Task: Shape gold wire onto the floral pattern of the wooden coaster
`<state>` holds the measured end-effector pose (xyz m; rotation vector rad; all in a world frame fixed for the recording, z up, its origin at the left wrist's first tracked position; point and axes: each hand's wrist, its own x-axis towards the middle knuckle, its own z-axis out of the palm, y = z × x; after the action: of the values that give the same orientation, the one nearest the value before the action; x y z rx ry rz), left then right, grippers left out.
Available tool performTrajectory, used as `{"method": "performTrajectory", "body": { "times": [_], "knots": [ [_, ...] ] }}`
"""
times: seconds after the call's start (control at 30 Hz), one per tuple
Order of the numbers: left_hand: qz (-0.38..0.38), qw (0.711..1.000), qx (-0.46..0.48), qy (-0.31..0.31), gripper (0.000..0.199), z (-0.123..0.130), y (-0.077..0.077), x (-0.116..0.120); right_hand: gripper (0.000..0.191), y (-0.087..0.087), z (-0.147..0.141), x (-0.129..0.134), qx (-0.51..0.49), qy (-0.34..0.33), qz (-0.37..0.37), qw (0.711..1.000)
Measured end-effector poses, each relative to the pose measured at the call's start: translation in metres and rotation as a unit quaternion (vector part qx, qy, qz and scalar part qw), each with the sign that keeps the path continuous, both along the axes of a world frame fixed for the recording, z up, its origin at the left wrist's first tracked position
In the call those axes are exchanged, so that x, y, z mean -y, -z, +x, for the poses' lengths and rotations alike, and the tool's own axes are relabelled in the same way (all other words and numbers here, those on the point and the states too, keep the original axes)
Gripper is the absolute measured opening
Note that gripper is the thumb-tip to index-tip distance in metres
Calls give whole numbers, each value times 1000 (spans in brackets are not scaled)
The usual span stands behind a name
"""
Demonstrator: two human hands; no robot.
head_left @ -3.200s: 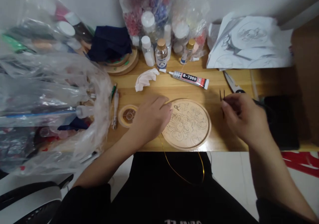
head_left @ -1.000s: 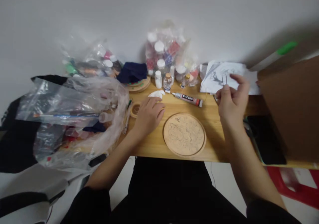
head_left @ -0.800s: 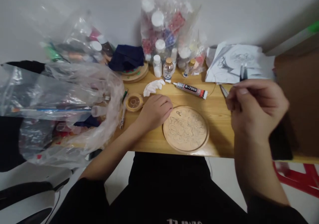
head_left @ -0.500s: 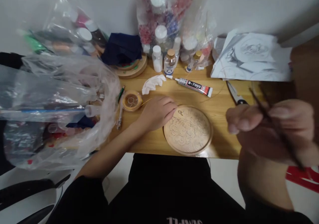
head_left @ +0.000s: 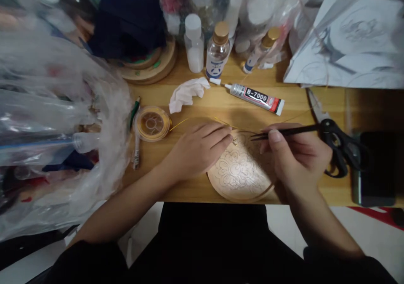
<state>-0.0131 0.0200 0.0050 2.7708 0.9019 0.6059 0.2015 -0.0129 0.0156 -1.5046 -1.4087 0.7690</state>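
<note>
A round, pale wooden board (head_left: 235,170) with a pencilled flower pattern lies at the table's front edge. My left hand (head_left: 205,149) rests over its upper left rim, fingers bent and close together, the thumb hidden. Beside those fingertips a small looped golden piece (head_left: 234,141) sits on the board. My right hand (head_left: 295,149) pinches dark tweezers (head_left: 290,131), whose tips point left above the board's upper part. Golden wire (head_left: 179,123) runs from a round spool (head_left: 153,124) past the back of my left hand; whether my fingers hold it cannot be seen.
Behind the board lie a B-7000 glue tube (head_left: 255,98), a crumpled tissue (head_left: 188,94) and small bottles (head_left: 217,50). Black-handled scissors (head_left: 334,141) and a phone (head_left: 377,168) are at right, under paper drawings (head_left: 353,44). Plastic bags (head_left: 104,149) crowd the left.
My right hand has come down and left with the tweezers, from the right side to over the board. The view has moved closer. My left hand stays at the board's rim.
</note>
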Motion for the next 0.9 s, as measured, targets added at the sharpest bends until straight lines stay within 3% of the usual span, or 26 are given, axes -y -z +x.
{"method": "performTrajectory", "body": {
  "times": [0.17,0.37,0.9],
  "knots": [
    [-11,1000,-24,1,27,2,-4,5,22,-8,5,9,62,-64,0,996],
    [-15,999,-43,-3,27,2,-6,6,47,-1,13,11,80,-170,43,981],
    [-7,998,-66,1,26,3,-8,5,53,5,14,10,82,-186,67,977]
  ]
}}
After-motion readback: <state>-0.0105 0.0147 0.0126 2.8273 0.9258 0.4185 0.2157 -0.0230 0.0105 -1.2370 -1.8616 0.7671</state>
